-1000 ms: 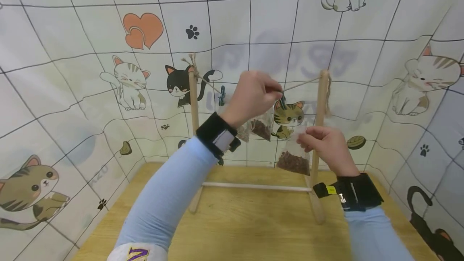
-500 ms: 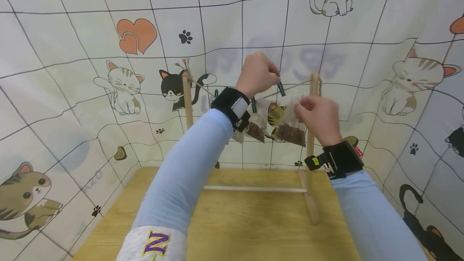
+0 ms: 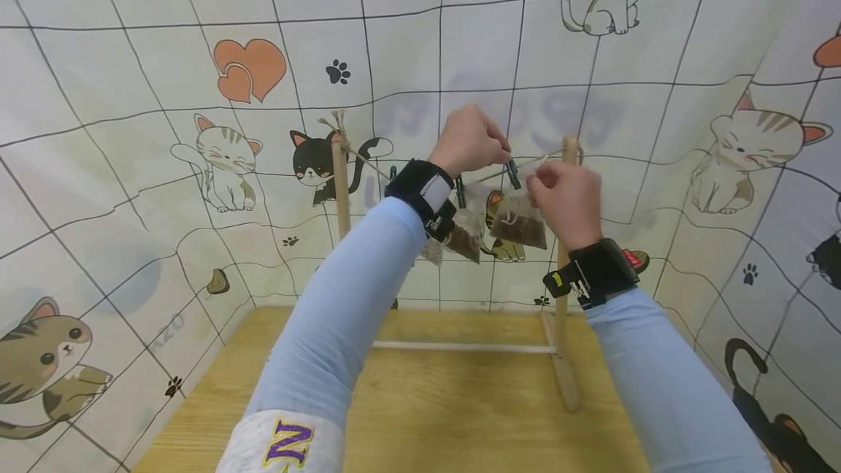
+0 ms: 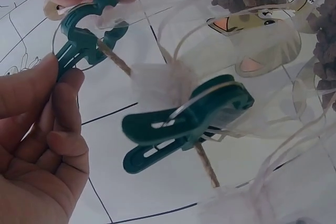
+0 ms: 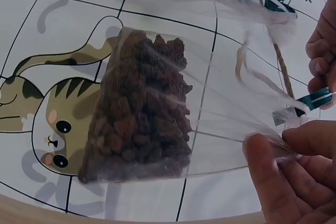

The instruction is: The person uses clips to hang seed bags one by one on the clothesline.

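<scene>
My left hand [image 3: 469, 141] pinches the handles of a green clothespin [image 4: 79, 40], its prongs spread around the twine [image 4: 115, 60]. By its gathered top, my right hand [image 3: 568, 199] pinches a sheer drawstring bag [image 5: 142, 108] of brown chunks. This bag hangs just below the line; its top is close to the held clothespin. To the left, a second green clothespin [image 4: 173, 121] clips another sheer bag [image 3: 464, 239] of brown chunks to the twine. A paler bag [image 3: 431, 252] hangs farther left, partly hidden by my left wrist.
A wooden post [image 3: 341, 185] on the left and another post [image 3: 561, 312] on the right carry the twine. A white crossbar [image 3: 463, 347] joins them low above the wooden table [image 3: 460, 414]. Behind hangs a cat-patterned cloth [image 3: 407, 50].
My right hand has raised the bag of brown chunks up and leftward to the line. My left hand has shifted slightly with the clothespin, whose prongs now stand around the twine.
</scene>
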Demonstrator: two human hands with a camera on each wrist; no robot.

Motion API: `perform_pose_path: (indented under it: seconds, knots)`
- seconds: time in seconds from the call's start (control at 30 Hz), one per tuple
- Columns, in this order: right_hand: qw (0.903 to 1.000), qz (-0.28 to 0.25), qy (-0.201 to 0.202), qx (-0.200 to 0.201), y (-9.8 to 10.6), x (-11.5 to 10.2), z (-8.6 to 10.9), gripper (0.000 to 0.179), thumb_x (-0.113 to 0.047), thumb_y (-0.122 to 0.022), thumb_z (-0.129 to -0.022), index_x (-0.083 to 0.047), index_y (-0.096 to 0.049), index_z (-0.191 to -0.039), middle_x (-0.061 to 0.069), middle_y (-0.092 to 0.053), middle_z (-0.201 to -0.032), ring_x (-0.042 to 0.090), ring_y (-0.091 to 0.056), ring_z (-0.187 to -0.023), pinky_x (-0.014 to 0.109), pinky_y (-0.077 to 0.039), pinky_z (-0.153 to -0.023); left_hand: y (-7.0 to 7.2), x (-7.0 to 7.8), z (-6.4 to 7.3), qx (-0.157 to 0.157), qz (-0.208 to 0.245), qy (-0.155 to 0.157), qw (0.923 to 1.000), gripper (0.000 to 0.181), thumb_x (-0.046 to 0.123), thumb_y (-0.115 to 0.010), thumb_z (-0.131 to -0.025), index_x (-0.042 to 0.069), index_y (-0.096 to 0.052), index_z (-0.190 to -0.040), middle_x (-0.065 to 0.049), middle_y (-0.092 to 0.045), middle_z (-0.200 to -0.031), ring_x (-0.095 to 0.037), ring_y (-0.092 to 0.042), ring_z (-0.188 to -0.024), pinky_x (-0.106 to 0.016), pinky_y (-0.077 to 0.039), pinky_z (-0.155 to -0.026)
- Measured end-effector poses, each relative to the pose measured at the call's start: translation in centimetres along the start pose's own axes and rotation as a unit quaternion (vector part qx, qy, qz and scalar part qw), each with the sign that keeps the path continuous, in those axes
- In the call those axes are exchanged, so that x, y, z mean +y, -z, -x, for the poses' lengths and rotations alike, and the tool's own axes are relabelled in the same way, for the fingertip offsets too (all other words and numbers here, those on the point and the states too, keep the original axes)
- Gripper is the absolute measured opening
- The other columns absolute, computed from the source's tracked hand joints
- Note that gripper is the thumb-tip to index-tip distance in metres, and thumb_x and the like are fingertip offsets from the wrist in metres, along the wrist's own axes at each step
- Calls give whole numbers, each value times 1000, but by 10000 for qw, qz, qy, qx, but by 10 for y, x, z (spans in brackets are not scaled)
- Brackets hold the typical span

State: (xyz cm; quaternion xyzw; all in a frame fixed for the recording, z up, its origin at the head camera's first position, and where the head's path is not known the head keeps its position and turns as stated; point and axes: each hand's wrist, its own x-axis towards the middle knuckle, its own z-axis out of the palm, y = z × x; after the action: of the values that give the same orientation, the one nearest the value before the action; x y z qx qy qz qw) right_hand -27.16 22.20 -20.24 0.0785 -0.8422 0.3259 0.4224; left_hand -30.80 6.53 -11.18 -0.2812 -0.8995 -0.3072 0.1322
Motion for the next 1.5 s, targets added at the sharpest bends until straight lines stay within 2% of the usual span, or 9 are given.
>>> perform_pose_path:
  seconds: [0.23,0.37,0.6,0.83,0.97,1.07,1.2,1.37,1.5]
  knots:
    - [9994,-276,-173,-104,-4,0,-2,17,-19,-59,-87,-6,-69,-88,13,-71,-81,12,-64,-57,18,-45,-55,-5,-1,1,-159,-163,6,9997,10,19,-69,-79,18,-74,-87,5,-68,-99,-10,-56,-98,-20,-45,-71]
    - [9982,-385,-317,-318,-3,1,-1,18,-19,-57,-88,-5,-69,-90,14,-70,-81,13,-65,-59,20,-46,-55,-7,-3,2,-486,-129,43,9987,26,21,-74,-74,16,-72,-99,3,-67,-106,-11,-56,-101,-20,-46,-72]
    - [9976,-246,-373,-534,-1,1,0,18,-22,-56,-87,-8,-68,-88,10,-70,-78,13,-63,-60,26,-45,-55,-5,-9,3,-928,-85,-244,9954,43,22,-75,-74,11,-65,-115,1,-67,-108,-10,-58,-100,-19,-47,-76]
    - [9948,-39,-220,-998,3,4,2,22,-24,-54,-89,-8,-68,-90,10,-70,-80,19,-64,-68,30,-49,-60,-3,-11,11,-1152,-29,-303,9929,53,18,-76,-73,10,-60,-123,-1,-66,-110,-10,-58,-100,-19,-47,-77]
    - [9905,189,-28,-1363,15,3,2,27,-29,-53,-91,-9,-68,-98,12,-70,-89,26,-65,-80,37,-50,-67,1,-10,19,-1170,-391,-554,9908,56,24,-70,-79,11,-53,-131,-2,-63,-115,-11,-56,-104,-20,-46,-79]
    - [9856,357,92,-1648,30,0,1,33,-32,-52,-92,-7,-66,-108,17,-68,-99,32,-63,-90,44,-49,-75,9,-12,29,-929,-639,-815,9903,52,29,-62,-87,14,-49,-134,-1,-60,-120,-10,-54,-107,-19,-44,-81]
    - [9821,513,228,-1797,55,-4,4,39,-37,-51,-92,-7,-64,-114,19,-66,-109,34,-61,-96,49,-47,-80,21,-18,50,-298,-930,-1357,9859,45,30,-53,-93,14,-49,-135,-2,-57,-125,-12,-54,-105,-19,-42,-84]
    - [9857,528,845,-1362,78,-1,15,33,-34,-52,-92,-11,-66,-112,14,-66,-111,33,-65,-88,48,-50,-73,34,-39,83,634,-1190,-2076,9689,44,31,-51,-94,10,-51,-132,-5,-56,-125,-14,-52,-111,-21,-38,-93]
    - [9845,793,1217,-982,85,12,26,35,-31,-52,-93,-11,-61,-120,14,-62,-121,34,-58,-107,50,-45,-85,37,-63,108,1281,-1321,-2361,9542,45,32,-53,-93,8,-52,-131,-8,-54,-128,-19,-48,-121,-24,-34,-102]
